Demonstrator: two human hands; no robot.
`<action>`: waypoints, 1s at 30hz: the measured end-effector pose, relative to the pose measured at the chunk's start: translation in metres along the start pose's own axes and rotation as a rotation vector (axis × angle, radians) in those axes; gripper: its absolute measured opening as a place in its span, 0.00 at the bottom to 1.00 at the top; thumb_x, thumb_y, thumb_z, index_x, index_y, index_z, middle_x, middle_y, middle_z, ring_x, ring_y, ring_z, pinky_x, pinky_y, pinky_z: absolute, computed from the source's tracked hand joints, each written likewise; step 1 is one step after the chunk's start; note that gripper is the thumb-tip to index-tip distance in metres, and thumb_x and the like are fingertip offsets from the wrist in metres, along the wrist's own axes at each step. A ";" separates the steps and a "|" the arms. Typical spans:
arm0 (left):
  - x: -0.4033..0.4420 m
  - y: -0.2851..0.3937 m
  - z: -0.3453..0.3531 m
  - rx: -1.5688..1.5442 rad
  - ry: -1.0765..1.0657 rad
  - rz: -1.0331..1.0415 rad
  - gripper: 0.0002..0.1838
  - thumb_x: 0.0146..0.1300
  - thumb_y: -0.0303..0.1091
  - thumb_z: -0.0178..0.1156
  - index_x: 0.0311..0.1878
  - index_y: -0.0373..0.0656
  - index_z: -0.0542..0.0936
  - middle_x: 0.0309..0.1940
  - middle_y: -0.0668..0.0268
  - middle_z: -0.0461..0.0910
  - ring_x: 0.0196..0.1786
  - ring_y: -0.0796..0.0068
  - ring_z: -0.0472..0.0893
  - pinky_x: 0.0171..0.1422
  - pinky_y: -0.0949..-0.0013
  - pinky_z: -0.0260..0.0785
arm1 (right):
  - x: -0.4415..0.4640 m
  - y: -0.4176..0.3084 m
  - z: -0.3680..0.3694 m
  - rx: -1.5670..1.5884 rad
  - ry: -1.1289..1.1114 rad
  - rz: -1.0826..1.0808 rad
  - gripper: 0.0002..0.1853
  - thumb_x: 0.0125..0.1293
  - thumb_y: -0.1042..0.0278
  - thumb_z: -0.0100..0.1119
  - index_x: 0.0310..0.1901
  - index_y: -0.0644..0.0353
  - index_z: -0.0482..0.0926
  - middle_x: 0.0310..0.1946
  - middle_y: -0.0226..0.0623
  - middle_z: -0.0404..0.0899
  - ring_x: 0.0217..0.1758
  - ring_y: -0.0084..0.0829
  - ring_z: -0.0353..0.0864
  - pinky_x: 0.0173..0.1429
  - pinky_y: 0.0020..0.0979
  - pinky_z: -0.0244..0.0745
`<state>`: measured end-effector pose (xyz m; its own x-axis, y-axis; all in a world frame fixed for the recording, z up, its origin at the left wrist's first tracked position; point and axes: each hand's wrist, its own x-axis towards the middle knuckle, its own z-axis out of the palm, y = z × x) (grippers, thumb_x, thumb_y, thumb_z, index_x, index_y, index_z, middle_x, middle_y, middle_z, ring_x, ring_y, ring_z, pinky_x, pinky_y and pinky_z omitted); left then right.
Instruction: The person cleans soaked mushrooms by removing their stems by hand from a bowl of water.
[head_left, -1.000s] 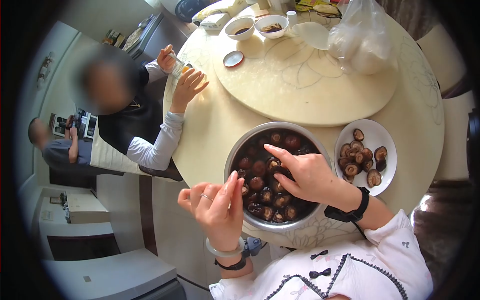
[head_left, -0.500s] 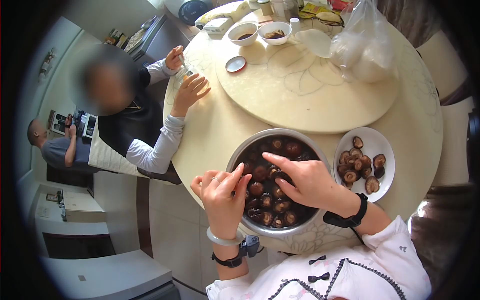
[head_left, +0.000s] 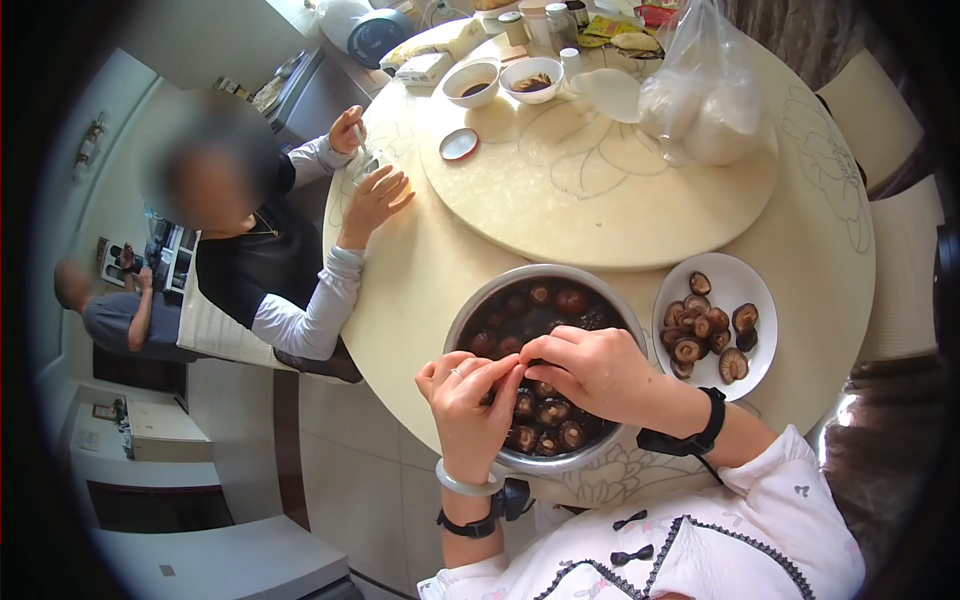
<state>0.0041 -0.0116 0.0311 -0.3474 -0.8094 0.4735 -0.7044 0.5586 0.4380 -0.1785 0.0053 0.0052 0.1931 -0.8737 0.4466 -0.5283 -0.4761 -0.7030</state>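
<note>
Meeting nearly fingertip to fingertip, left hand (head_left: 468,395) and right hand (head_left: 590,368), over the metal bowl (head_left: 570,462).
Thumb and forefinger drawn close on each hand; cannot tell whether anything is pinched, tips masking the spot. Dark mushrooms (head_left: 552,411) lie in liquid inside the bowl, below the grip and visible on both its far side and the wearer's side; neither hand clearly nearer. Nearer ones mostly stem side up, pointing toward the camera; caps roundish, no definite long axis. Further out: white plate (head_left: 757,285) just right of the bowl, bearing more mushrooms.
</note>
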 end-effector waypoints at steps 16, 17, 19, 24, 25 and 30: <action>-0.015 -0.005 0.001 -0.104 -0.078 -0.055 0.08 0.56 0.34 0.74 0.40 0.47 0.88 0.27 0.71 0.82 0.41 0.70 0.79 0.58 0.63 0.57 | 0.004 0.008 -0.015 0.024 0.064 0.091 0.09 0.69 0.61 0.61 0.40 0.56 0.76 0.30 0.40 0.79 0.34 0.46 0.83 0.37 0.42 0.78; -0.016 -0.007 0.001 -0.094 -0.099 -0.059 0.09 0.56 0.34 0.74 0.41 0.47 0.88 0.27 0.71 0.82 0.41 0.70 0.79 0.57 0.63 0.58 | 0.004 0.012 -0.014 0.048 0.070 0.065 0.07 0.68 0.64 0.62 0.41 0.56 0.77 0.31 0.41 0.79 0.35 0.47 0.83 0.38 0.42 0.79; -0.015 -0.012 0.005 -0.111 -0.125 -0.051 0.10 0.57 0.34 0.73 0.42 0.47 0.88 0.27 0.71 0.82 0.41 0.68 0.79 0.57 0.62 0.60 | 0.003 0.018 -0.010 0.100 0.042 0.015 0.06 0.66 0.70 0.63 0.44 0.55 0.79 0.37 0.42 0.79 0.40 0.48 0.82 0.43 0.42 0.79; -0.020 -0.025 0.017 -0.019 -0.227 0.012 0.16 0.58 0.38 0.72 0.48 0.45 0.86 0.38 0.67 0.85 0.48 0.64 0.80 0.58 0.59 0.64 | -0.005 0.011 -0.008 -0.081 -0.200 0.051 0.10 0.60 0.73 0.63 0.44 0.50 0.82 0.37 0.35 0.81 0.38 0.43 0.85 0.40 0.42 0.81; -0.021 -0.027 0.018 -0.003 -0.263 0.022 0.18 0.59 0.40 0.71 0.51 0.44 0.85 0.42 0.65 0.85 0.51 0.61 0.80 0.59 0.57 0.65 | -0.007 0.012 -0.002 -0.201 -0.190 0.033 0.12 0.53 0.71 0.66 0.41 0.47 0.84 0.36 0.31 0.82 0.36 0.39 0.86 0.37 0.40 0.82; -0.026 -0.027 0.020 0.081 -0.348 0.055 0.23 0.56 0.39 0.71 0.55 0.45 0.83 0.44 0.65 0.86 0.55 0.63 0.80 0.63 0.60 0.64 | -0.011 0.007 0.004 -0.273 -0.264 -0.071 0.09 0.52 0.72 0.66 0.36 0.48 0.84 0.33 0.29 0.82 0.36 0.37 0.86 0.37 0.38 0.81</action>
<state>0.0196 -0.0092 -0.0087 -0.5662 -0.7997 0.1997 -0.7207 0.5979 0.3508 -0.1813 0.0116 -0.0068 0.4245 -0.8520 0.3063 -0.6999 -0.5235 -0.4859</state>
